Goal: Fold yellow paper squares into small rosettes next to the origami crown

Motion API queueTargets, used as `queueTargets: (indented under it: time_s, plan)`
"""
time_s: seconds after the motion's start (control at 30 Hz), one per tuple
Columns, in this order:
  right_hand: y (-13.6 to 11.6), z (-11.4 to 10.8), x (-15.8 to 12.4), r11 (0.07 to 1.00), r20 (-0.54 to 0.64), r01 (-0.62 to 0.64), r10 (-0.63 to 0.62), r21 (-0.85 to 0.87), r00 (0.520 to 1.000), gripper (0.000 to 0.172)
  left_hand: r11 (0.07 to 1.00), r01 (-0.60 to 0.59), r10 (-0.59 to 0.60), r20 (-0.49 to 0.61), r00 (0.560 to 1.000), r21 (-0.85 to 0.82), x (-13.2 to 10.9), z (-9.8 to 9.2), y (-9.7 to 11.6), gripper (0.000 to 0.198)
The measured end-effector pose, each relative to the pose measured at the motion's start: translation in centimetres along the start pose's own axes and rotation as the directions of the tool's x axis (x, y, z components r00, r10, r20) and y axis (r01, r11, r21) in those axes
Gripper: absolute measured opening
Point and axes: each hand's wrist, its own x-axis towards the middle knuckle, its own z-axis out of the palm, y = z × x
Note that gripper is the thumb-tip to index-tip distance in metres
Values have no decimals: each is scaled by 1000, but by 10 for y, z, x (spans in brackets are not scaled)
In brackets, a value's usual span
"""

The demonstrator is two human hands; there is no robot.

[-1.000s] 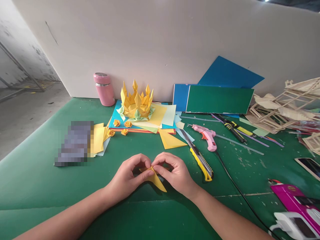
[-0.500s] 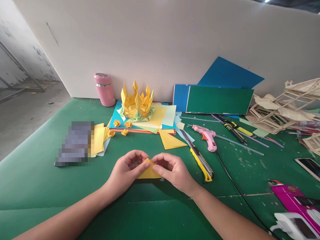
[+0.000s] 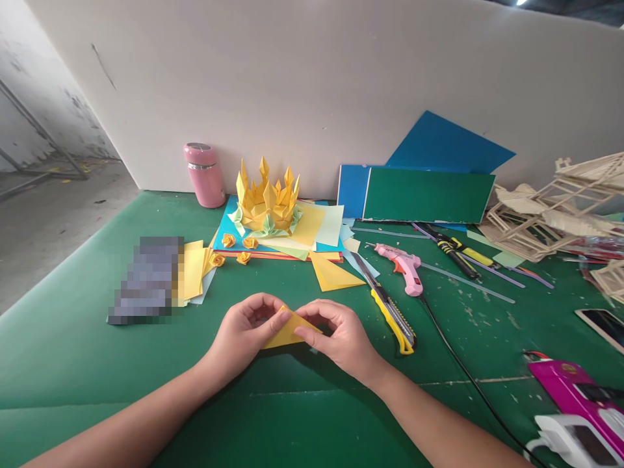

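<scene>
Between my two hands is a folded piece of yellow paper (image 3: 283, 333), held just over the green table. My left hand (image 3: 247, 328) pinches its upper left side between thumb and fingers. My right hand (image 3: 338, 333) grips the right side, thumb lying along the front of the fold. The fingers behind the paper are partly hidden. Beyond my hands stands a yellow folded-paper crown (image 3: 268, 201) with pale green leaf pieces round its base. Several small yellow paper roses (image 3: 250, 242) lie in front of it. A loose yellow paper triangle (image 3: 335, 272) rests just past my right hand.
To the right lie a yellow box cutter (image 3: 392, 320), a pink glue gun (image 3: 402, 265) with a black cord, and pliers (image 3: 455, 255). A pink flask (image 3: 205, 175) stands at the back left. A wooden stick model (image 3: 536, 214) and a magenta case (image 3: 575, 393) occupy the right side.
The yellow paper has tilted, its right end now showing beyond my right thumb. My right thumb has shifted slightly left and down. The things on the table have stayed put.
</scene>
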Motion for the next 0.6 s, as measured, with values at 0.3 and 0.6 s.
queueTargets:
  time_s: [0.3,0.6]
  plan:
    - [4,-1,1,999,-36,15,-17,-37,999,15,1000,-29,29,18,999,-4,0,2,3,23]
    - [2,0,1,999,-42,21,-23,-39,999,12,999,-8,8,5,1000,34,0,1,3,21]
